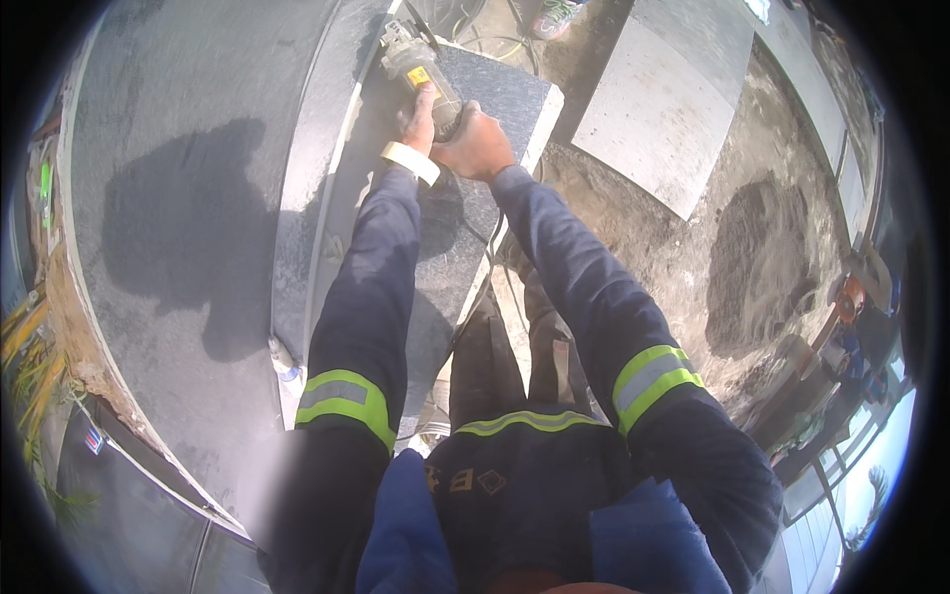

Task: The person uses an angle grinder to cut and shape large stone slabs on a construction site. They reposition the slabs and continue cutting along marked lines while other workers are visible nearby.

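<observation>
Both arms reach forward in dark sleeves over a grey stone slab with a pale cut edge. My left hand is closed on the body of a dusty angle grinder with a yellow label. Around its back end my right hand is wrapped. The grinder's head points away from me, and its disc cannot be made out clearly. A cream roll of tape sits around my left wrist. From the grinder's rear a dark cord appears to run back over the slab edge toward my legs.
A large grey slab surface spreads along my left, with a small bottle-like object at its edge. Pale panels lie on the dusty ground to the right, near a dark sand heap. Another person's shoe and loose cables show ahead.
</observation>
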Motion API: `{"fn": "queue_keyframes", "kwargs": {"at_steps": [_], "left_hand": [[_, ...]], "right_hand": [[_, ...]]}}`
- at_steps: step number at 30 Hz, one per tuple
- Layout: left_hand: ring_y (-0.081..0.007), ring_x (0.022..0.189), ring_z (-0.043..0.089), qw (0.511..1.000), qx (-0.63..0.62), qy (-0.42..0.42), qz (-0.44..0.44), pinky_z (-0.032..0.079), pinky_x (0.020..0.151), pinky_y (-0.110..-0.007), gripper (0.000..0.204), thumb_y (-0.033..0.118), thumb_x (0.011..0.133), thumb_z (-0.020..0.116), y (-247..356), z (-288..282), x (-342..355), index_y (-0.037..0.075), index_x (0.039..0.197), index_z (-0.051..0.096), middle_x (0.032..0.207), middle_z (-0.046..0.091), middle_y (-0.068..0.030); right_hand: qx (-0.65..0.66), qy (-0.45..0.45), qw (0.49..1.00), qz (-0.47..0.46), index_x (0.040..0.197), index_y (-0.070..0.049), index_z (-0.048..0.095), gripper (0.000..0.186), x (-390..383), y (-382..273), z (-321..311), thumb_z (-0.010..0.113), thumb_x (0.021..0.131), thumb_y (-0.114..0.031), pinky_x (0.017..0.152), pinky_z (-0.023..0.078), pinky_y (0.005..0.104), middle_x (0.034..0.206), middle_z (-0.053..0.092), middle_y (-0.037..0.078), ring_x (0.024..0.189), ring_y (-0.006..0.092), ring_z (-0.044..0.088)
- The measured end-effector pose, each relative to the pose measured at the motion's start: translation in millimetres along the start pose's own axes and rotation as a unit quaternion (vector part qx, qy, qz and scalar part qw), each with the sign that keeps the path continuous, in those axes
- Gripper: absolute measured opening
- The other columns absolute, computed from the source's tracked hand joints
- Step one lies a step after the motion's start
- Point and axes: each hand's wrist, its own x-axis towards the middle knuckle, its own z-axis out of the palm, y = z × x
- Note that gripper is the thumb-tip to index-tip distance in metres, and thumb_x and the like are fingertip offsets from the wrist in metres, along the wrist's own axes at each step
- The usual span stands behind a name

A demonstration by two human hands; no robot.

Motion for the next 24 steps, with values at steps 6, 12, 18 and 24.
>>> {"fn": "queue_keyframes", "kwargs": {"at_steps": [6, 12, 18, 24], "left_hand": [[-0.0277, 0.119, 0.060, 0.998, 0.016, 0.036, -0.047, 0.048, 0.100, -0.039, 0.076, 0.061, 0.097, 0.060, 31, 8, -25, -0.004, 0.137, 0.060, 0.134, 0.063, -0.0181], [-0.0284, 0.119, 0.060, 0.998, 0.003, 0.056, 0.004, 0.048, 0.100, -0.039, 0.073, 0.057, 0.099, 0.059, 22, 6, -28, -0.004, 0.140, 0.057, 0.132, 0.064, -0.0173], [-0.0290, 0.120, 0.060, 0.996, 0.007, 0.082, -0.033, 0.049, 0.100, -0.039, 0.070, 0.053, 0.100, 0.061, 29, 13, -33, -0.004, 0.139, 0.057, 0.134, 0.063, -0.0176], [-0.0315, 0.116, 0.063, 0.995, 0.040, 0.086, 0.023, 0.049, 0.099, -0.041, 0.076, 0.060, 0.095, 0.063, 18, 7, -30, -0.006, 0.133, 0.062, 0.128, 0.066, -0.0231]], "right_hand": [[0.000, -0.007, 1.000, 0.018, 0.115, 0.009, 0.055, 0.080, -9, -3, -3, 0.082, 0.070, -0.051, 0.089, 0.057, 0.0446, 0.101, 0.073, 0.029, 0.099, 0.0421, 0.073], [-0.017, 0.009, 1.000, 0.011, 0.113, 0.008, 0.055, 0.077, -12, 3, 11, 0.081, 0.072, -0.052, 0.087, 0.057, 0.0462, 0.099, 0.072, 0.029, 0.097, 0.0431, 0.073], [-0.019, 0.031, 0.999, 0.006, 0.111, 0.007, 0.055, 0.074, -11, 6, 16, 0.080, 0.073, -0.052, 0.086, 0.057, 0.0469, 0.098, 0.072, 0.028, 0.095, 0.0431, 0.073], [-0.024, 0.034, 0.999, 0.002, 0.111, 0.007, 0.055, 0.073, -14, 5, 19, 0.080, 0.075, -0.051, 0.086, 0.057, 0.0469, 0.096, 0.072, 0.029, 0.095, 0.0448, 0.073]]}}
